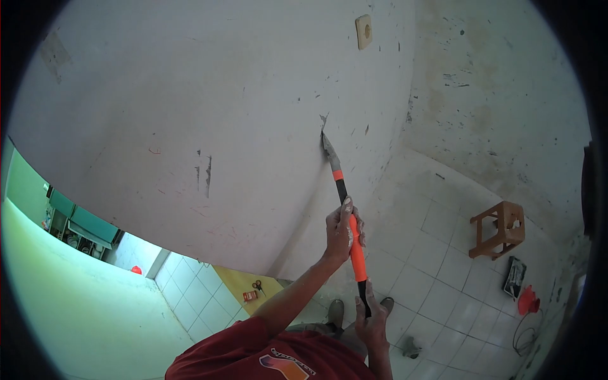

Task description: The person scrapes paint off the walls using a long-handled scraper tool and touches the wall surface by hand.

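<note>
Long-handled scraper (341, 188) raised to the white wall (272, 76), its blade tip at the lower end of a dark gouge (323, 120), below and a little left of the wall socket (364, 31). From where I stand, both hands are on it: the left hand (342, 231) curls closely round the middle of the shaft, pale smears on its skin, and the right hand (373, 323) grips the black butt end.

I'd judge the work only partly along. Two long dark streaks (208, 176), well left of the socket and lower, look like spots where the coat is already gone, though I can't say whether this blade took it off. Small dark flecks (367, 130) lie scattered below the socket. Most of the broad stretch to the socket's left seems to keep its coat, and red scribbles (218, 231) remain there, low down. Right of the socket, the adjoining wall (494, 120) shows brown stains and dark pits; how much of it has been gone over, I can't tell. Far below the socket and to its right, a brown plastic stool (506, 235) stands on the tiled floor (430, 253)
</note>
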Demonstrator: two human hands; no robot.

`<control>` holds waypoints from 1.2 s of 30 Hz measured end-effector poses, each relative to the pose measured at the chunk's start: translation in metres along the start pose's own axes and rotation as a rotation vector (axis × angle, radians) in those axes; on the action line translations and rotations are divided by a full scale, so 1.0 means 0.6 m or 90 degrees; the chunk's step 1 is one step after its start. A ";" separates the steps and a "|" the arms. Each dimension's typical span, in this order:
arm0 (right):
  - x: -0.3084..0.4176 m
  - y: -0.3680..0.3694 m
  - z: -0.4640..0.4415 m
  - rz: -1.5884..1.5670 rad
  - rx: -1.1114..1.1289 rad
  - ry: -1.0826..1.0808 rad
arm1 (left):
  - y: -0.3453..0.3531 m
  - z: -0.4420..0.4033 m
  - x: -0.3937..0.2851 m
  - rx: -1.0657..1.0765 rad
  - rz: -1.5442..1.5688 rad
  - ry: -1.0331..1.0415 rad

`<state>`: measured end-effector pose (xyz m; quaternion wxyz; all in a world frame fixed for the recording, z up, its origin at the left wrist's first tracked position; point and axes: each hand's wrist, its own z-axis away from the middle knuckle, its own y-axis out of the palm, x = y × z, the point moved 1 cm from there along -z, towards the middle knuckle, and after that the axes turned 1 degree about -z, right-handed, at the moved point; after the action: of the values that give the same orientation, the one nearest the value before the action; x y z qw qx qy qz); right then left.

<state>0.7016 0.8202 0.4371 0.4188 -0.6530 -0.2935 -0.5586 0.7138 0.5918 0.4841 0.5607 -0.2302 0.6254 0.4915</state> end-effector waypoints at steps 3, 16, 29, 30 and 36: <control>0.002 0.001 0.000 0.024 -0.001 -0.001 | -0.004 -0.003 0.005 -0.001 0.001 -0.007; 0.009 0.001 -0.001 0.014 -0.005 0.004 | -0.006 -0.001 0.008 0.010 0.005 0.008; 0.002 0.005 0.004 0.074 -0.011 0.016 | -0.010 -0.001 0.012 -0.008 -0.004 -0.017; -0.001 0.003 0.005 0.075 -0.015 0.002 | -0.009 0.000 0.015 -0.020 -0.004 -0.015; 0.004 0.011 -0.005 0.012 -0.036 -0.014 | -0.002 -0.010 0.000 0.011 -0.003 0.001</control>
<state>0.7063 0.8141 0.4379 0.4025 -0.6732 -0.2761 -0.5554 0.7120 0.5863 0.4829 0.5632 -0.2275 0.6295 0.4845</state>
